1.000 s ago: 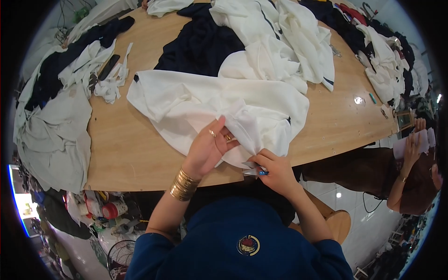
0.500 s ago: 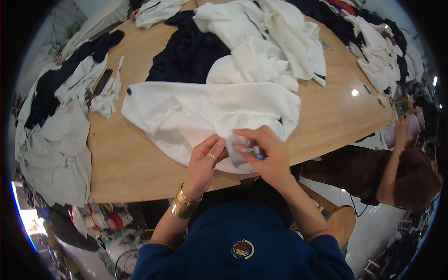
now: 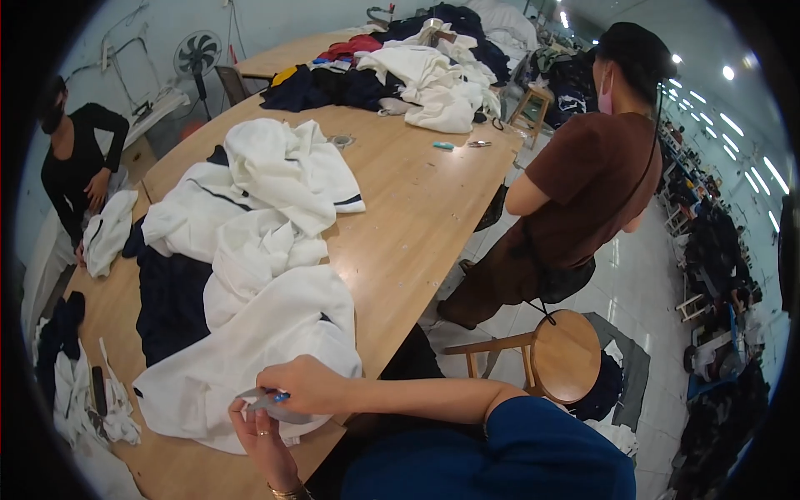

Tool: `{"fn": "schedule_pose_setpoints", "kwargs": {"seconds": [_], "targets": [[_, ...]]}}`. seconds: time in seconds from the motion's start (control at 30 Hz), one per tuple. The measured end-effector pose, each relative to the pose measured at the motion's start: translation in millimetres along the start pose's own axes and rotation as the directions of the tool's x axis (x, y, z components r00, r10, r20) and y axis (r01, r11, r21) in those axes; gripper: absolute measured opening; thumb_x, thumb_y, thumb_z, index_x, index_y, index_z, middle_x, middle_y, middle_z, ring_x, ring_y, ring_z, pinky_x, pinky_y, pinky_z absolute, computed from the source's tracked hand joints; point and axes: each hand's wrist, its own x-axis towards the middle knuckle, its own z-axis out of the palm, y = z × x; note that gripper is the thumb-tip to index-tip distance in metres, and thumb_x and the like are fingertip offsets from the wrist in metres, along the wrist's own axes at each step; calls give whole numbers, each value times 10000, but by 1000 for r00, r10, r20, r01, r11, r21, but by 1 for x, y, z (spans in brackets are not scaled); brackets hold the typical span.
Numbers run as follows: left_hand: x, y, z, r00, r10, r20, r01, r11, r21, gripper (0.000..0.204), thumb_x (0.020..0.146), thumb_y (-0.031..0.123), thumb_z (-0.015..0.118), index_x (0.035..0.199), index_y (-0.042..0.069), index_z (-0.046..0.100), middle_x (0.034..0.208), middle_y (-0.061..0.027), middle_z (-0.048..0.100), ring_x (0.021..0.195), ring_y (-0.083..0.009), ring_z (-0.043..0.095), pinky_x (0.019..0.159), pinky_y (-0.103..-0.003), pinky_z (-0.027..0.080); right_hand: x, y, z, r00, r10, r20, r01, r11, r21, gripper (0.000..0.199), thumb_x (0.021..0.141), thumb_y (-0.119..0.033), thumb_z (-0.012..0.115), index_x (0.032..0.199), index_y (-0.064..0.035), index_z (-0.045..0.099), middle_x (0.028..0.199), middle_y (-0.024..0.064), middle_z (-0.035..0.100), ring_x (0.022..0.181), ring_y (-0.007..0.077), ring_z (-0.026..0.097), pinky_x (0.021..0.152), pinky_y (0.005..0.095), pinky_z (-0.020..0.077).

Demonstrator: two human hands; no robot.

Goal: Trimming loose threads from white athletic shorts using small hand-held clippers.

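Observation:
A white garment (image 3: 279, 312) lies crumpled at the table's near edge, partly over a navy garment (image 3: 171, 292). My right hand (image 3: 307, 386) is closed on a small blue-handled tool (image 3: 282, 397), mostly hidden by the fingers; its exact kind is hard to make out. Just below and left, my left hand (image 3: 263, 437) pinches a grey piece of fabric (image 3: 287, 414) above the garment. The hands are close together, with the grey piece between them. Bracelets circle my left wrist.
More white garments (image 3: 279, 171) are heaped farther up the table (image 3: 408, 200). A clothes pile (image 3: 429, 79) covers the far end. To the right stand a person in brown (image 3: 575, 183) and a wooden stool (image 3: 567, 354). Another person (image 3: 87, 158) is at the far left.
My view has swung up and to the right, bringing the room and both people into sight. My hands now appear lower left, still together at the white garment.

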Motion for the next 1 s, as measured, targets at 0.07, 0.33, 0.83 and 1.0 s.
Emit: {"fn": "schedule_pose_setpoints", "kwargs": {"seconds": [0.07,0.33,0.83,1.0], "targets": [[-2,3,-6,998,54,-35,-54,999,2,264,864,16,495,1125,9,461,958,-48,533,861,-102,509,788,-242,425,1,-4,-6,999,9,-35,-7,998,62,198,674,-95,639,858,-65,572,687,98,585,662,297,582,589,341,452],[-12,15,-11,965,206,160,-243,932,267,345,759,20,595,1098,3,535,925,-70,564,833,-118,519,763,-220,421,-7,-24,-9,991,-134,-8,134,991,-24,205,653,-55,649,842,-75,574,729,65,586,641,247,589,549,311,450],[-19,13,-24,960,222,173,-265,918,294,158,732,-74,647,878,-13,642,958,-131,626,873,-172,594,774,-267,471,-32,-51,-36,880,-145,452,162,987,1,242,660,-121,704,872,-100,590,731,19,575,587,191,576,510,273,445],[-24,16,-28,951,216,219,-271,927,260,150,727,-61,665,868,-13,644,1008,-156,617,881,-177,597,786,-276,468,-30,-45,-42,969,114,217,-76,982,-175,353,711,-304,729,927,-64,585,711,47,575,581,173,557,524,269,433]]}}
